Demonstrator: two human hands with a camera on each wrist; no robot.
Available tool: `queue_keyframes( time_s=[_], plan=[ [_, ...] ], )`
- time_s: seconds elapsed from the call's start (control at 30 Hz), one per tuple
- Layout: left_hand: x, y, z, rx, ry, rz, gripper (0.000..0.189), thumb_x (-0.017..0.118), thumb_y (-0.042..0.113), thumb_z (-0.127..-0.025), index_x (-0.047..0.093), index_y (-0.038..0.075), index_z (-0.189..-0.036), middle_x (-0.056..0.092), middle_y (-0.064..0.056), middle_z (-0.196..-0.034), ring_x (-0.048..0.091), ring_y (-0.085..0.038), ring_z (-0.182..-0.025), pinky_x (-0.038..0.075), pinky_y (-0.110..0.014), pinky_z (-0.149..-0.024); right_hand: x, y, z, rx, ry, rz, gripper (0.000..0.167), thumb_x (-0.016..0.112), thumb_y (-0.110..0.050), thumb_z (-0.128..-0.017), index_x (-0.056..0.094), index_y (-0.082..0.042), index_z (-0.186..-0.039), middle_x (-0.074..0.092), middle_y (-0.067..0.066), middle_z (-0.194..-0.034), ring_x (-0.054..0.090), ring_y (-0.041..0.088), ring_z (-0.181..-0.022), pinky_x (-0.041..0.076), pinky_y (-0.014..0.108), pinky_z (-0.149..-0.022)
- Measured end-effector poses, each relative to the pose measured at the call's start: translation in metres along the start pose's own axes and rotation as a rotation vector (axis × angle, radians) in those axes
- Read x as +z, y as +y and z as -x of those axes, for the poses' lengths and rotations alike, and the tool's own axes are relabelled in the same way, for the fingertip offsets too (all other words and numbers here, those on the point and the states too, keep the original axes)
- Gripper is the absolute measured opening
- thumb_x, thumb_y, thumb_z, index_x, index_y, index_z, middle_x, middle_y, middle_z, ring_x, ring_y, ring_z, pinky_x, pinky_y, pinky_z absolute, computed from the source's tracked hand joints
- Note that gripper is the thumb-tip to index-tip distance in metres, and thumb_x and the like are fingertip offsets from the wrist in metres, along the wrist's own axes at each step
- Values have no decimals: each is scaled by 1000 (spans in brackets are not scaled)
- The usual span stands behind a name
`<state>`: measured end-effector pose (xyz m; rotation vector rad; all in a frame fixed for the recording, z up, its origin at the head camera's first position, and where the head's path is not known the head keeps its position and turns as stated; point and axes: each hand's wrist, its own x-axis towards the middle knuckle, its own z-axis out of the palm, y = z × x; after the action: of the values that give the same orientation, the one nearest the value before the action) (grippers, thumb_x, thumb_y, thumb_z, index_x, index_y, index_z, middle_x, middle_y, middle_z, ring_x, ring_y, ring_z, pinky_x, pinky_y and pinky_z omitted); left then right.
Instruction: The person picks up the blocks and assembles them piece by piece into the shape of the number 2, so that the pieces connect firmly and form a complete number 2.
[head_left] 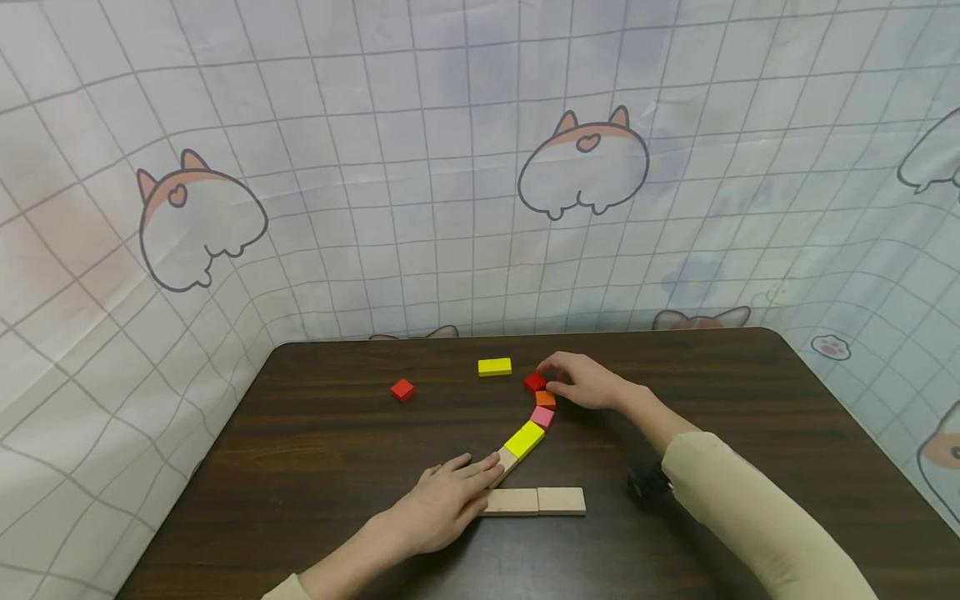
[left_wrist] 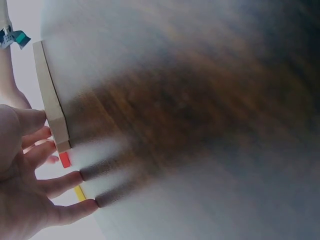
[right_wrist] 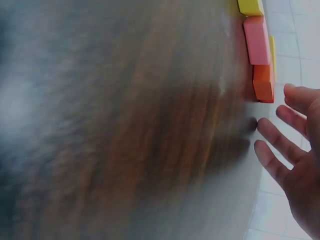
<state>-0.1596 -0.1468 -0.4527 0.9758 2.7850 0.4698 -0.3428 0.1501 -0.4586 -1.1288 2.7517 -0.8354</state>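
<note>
My left hand rests with its fingers stretched out over the ends of the pale wooden planks. One plank slants away under its fingertips; two wooden planks lie end to end beside its thumb. From the slanting plank a curved row continues with a yellow block, a pink block, an orange block and a red block. Around the red block's right side, my right hand has its thumb and fingers loosely spread. In the right wrist view a gap shows between its fingertips and the orange block.
Another yellow block lies near the table's far edge. A separate red block sits farther left. The dark wooden table meets a patterned cloth at the back and sides. A small black device is under the right sleeve.
</note>
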Motion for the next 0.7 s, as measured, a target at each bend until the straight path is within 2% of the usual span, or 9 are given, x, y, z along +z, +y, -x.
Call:
queue_keyframes(
  time_s=[0.23,0.43,0.57,0.7],
  plan=[
    [0,-1,-1,-2,8,2,49,57,26,-107,50,20,-155,39,3,-162,45,-44,-139,41,-70,-98,4,-4,8,-32,17,13,39,70,-16,-100,61,1,-134,65,13,-124,59,22,-90,52,42,-85],
    [2,-2,0,-16,0,-1,49,56,28,-108,49,21,-155,39,4,-162,44,-44,-140,40,-70,-99,9,-9,14,-61,1,18,51,71,-23,-99,57,4,-140,61,17,-136,63,31,-113,50,49,-99],
    [2,-2,0,-19,-4,6,49,57,28,-107,49,21,-155,38,4,-162,43,-44,-140,39,-70,-100,11,-13,18,-38,-22,44,59,71,-29,-99,53,4,-145,56,19,-145,59,33,-125,45,50,-106],
    [2,-2,-1,-20,-8,15,49,57,28,-108,49,21,-155,38,4,-162,43,-44,-140,39,-71,-100,13,-15,22,-29,-31,67,60,70,-30,-100,52,2,-147,54,18,-148,53,35,-132,40,52,-110]
  ],
)
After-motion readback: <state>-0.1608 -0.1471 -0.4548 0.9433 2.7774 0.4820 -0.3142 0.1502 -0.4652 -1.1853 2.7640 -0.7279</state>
